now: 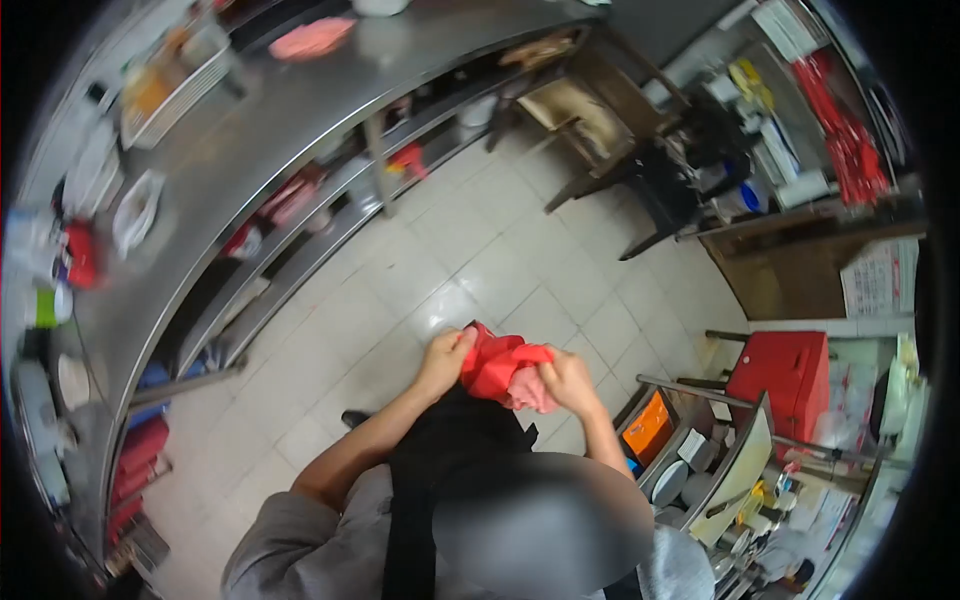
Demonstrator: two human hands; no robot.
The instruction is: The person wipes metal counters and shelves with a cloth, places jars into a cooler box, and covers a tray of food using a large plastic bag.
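Note:
In front of my black apron (455,455) I hold a red plastic bag (495,365) with both hands, above the floor. My left hand (447,362) is closed on the bag's left side. On the other side my right hand (568,381) grips its upper right edge. A crumpled pink item (530,391), perhaps cloth or thin plastic, shows at the bag's lower right, close under my right hand. Whether it lies inside the bag or against it, I cannot tell.
A steel counter (270,115) with shelves below curves along the left, bearing a white basket (185,100) and a pink flat item (312,38). Wooden chairs (590,110) stand ahead. Red bags (840,130) hang at upper right; a red cabinet (778,380) stands at right.

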